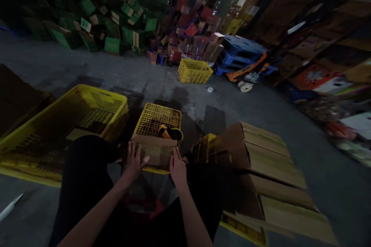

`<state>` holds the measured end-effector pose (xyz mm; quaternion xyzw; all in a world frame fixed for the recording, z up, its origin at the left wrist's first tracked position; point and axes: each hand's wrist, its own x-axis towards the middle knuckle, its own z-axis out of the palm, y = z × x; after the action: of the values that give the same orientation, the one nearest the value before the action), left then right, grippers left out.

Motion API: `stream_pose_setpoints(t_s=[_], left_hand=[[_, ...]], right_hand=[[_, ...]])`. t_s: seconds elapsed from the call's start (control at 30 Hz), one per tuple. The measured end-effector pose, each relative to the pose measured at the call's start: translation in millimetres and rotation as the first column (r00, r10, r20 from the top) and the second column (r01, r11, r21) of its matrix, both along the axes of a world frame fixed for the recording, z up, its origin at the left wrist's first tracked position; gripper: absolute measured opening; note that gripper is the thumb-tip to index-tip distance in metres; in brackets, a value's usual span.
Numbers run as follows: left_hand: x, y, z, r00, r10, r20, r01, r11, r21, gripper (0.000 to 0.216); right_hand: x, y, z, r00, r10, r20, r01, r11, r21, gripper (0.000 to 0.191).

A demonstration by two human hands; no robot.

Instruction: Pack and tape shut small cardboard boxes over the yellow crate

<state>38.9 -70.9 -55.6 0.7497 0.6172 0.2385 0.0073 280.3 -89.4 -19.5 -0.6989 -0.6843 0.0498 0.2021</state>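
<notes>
A folded brown cardboard piece [156, 151] lies across the near end of an upturned yellow plastic crate [158, 115] between my knees. My left hand [134, 162] rests on its left end, fingers stretched over the surface and thumb spread. Against the right end lies my right hand [177, 164], its fingers straight and pressing on the edge. Just beyond the cardboard, on the crate, is a yellow and black object [170, 132] resembling a tape dispenser; dim light hides its details. The cardboard's underside is out of sight.
To my left stands a large yellow crate [87, 88]. Flat cardboard sheets [275, 158] are stacked on the right. Farther off are another yellow crate [194, 72], an orange pallet jack [246, 70], blue pallets [242, 48], and heaped green boxes [112, 45] and red boxes [191, 30].
</notes>
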Motion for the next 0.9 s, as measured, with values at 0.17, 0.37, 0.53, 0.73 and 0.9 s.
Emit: stream_pose_setpoints(t_s=[0.17, 0.37, 0.53, 0.73, 0.9], left_hand=[[39, -9, 1.4, 0.975, -0.208, -0.075, 0.208, 0.978, -0.014, 0.07], [69, -20, 11.7, 0.937, -0.331, -0.109, 0.325, 0.943, -0.066, 0.076], [57, -19, 17.1, 0.921, -0.378, -0.09, 0.372, 0.925, -0.077, 0.063], [23, -18, 21.8, 0.925, -0.369, -0.09, 0.353, 0.922, -0.16, 0.056], [17, -15, 29.9, 0.933, -0.34, -0.121, 0.317, 0.932, -0.173, 0.053]], right_hand=[[1, -3, -9.9, 0.996, 0.016, -0.082, -0.015, 1.0, 0.007, 0.051], [-7, -3, -10.8, 1.0, -0.015, 0.0, 0.015, 0.999, -0.035, 0.053], [-14, -4, -6.0, 0.989, -0.049, 0.142, 0.059, 0.996, -0.072, 0.053], [-16, -4, 0.9, 0.985, -0.056, 0.163, 0.075, 0.99, -0.118, 0.053], [-16, -5, 1.9, 0.987, -0.045, 0.153, 0.059, 0.994, -0.09, 0.052]])
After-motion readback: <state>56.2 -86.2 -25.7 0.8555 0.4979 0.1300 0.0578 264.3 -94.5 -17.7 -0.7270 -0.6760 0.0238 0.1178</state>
